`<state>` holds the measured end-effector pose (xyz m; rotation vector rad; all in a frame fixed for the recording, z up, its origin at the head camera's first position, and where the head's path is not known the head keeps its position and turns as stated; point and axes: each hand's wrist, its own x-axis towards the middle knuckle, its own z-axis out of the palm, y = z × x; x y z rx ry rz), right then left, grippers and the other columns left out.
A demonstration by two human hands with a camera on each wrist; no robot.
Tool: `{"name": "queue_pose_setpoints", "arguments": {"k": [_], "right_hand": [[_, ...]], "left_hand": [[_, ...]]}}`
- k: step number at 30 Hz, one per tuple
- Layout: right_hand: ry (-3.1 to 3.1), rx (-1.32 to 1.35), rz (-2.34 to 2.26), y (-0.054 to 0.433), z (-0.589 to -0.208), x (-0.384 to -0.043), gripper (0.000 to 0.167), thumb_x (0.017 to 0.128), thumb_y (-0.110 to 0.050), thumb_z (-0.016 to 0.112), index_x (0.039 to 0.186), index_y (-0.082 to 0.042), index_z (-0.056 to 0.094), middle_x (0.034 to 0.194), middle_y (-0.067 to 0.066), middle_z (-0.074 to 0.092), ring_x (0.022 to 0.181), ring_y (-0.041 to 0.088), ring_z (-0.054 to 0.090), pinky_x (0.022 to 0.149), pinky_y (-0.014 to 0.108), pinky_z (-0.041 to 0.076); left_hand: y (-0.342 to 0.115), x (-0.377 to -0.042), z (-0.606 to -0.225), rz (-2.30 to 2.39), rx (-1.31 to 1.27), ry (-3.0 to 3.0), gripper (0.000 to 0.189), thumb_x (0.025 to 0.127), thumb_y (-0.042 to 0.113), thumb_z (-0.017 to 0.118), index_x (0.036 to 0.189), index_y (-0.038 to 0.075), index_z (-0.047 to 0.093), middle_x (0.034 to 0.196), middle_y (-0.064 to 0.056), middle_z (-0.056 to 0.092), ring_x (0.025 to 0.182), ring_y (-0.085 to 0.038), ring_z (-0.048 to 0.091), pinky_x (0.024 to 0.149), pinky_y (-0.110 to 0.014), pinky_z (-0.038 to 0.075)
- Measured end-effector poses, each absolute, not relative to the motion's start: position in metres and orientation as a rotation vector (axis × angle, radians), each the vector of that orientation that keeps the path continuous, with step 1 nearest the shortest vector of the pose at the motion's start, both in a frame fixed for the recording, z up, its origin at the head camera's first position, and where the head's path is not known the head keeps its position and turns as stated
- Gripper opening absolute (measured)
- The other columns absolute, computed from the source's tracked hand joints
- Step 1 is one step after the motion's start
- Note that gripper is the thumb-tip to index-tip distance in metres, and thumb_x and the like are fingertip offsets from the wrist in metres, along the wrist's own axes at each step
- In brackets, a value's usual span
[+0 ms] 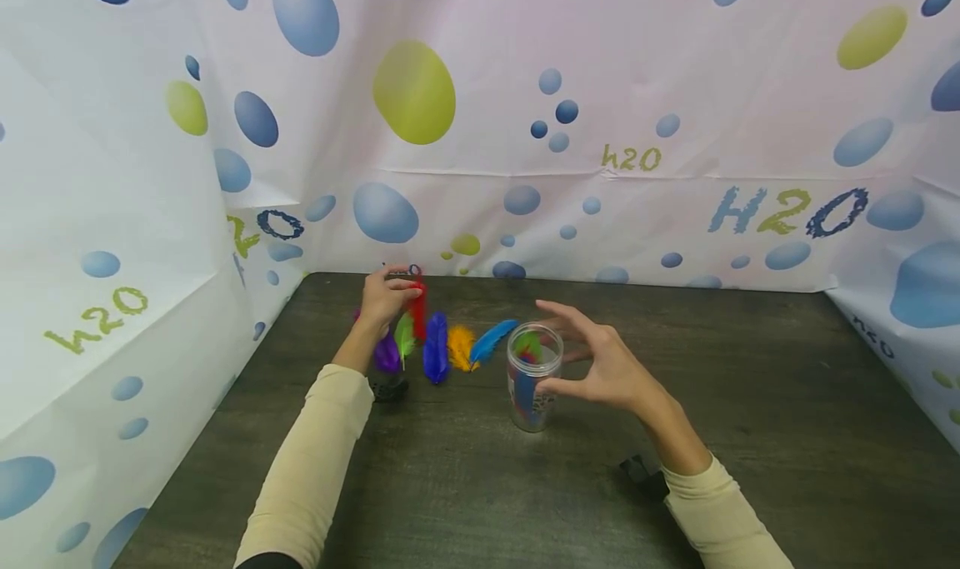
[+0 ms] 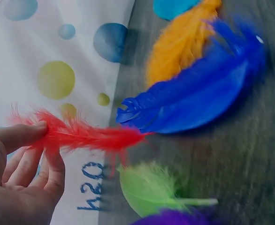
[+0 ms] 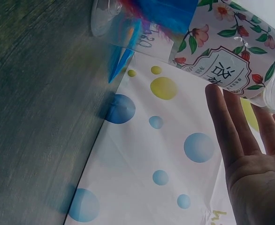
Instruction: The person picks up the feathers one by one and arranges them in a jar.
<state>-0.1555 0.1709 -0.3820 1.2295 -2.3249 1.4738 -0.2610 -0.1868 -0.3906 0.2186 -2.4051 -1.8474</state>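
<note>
A red feather point(image 2: 90, 135) is pinched between the thumb and fingers of my left hand point(image 1: 386, 301), near the far edge of the table. Below it in the head view lie a green feather point(image 1: 405, 334), a purple feather point(image 1: 387, 354) and a dark blue feather point(image 1: 436, 349). My right hand point(image 1: 603, 365) is spread beside a clear jar point(image 1: 530, 415), fingers straight with the tips right at its side. Colored feathers show inside the upright, lidless jar, whose label point(image 3: 231, 51) carries flowers and writing.
An orange feather point(image 1: 461, 348) and a light blue feather point(image 1: 491, 341) lie between the dark blue one and the jar. The dark wooden table point(image 1: 450, 486) meets a patterned white sheet point(image 1: 495, 94) at the back and left.
</note>
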Motion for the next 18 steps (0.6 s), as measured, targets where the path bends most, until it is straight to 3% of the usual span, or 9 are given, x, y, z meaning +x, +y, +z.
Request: {"name": "queue_pose_setpoints", "arguments": {"k": [3,7,18], "right_hand": [[-2.331,1.226,1.477,0.171,-0.382,-0.155,0.096,0.075,-0.004,0.093,0.156,-0.006,0.04,0.13,0.016,0.069,0.116,0.035,0.069,0.079,0.033,0.064],[-2.341,1.215,1.476,0.171,-0.383,-0.155,0.096,0.075,-0.004,0.093,0.156,-0.006,0.041,0.13,0.016,0.069,0.115,0.035,0.069,0.079,0.032,0.063],[-2.335,1.218,1.469,0.172,-0.383,-0.155,0.096,0.075,-0.004,0.093,0.155,-0.006,0.041,0.128,0.016,0.069,0.115,0.036,0.069,0.08,0.032,0.063]], "left_hand": [[-0.183,-0.261,-0.387,-1.88,0.175,-2.347,0.054,0.09,-0.011,0.073,0.141,-0.005,0.055,0.089,0.003,0.074,0.078,-0.006,0.066,0.074,-0.019,0.057],[-0.179,-0.26,-0.383,-1.899,0.154,-2.282,0.054,0.088,-0.014,0.072,0.14,-0.007,0.056,0.087,0.005,0.073,0.08,-0.008,0.066,0.071,-0.016,0.057],[-0.174,-0.255,-0.369,-1.907,0.171,-2.198,0.055,0.092,-0.005,0.074,0.143,-0.004,0.054,0.088,0.001,0.076,0.067,-0.006,0.068,0.069,-0.027,0.061]]}}
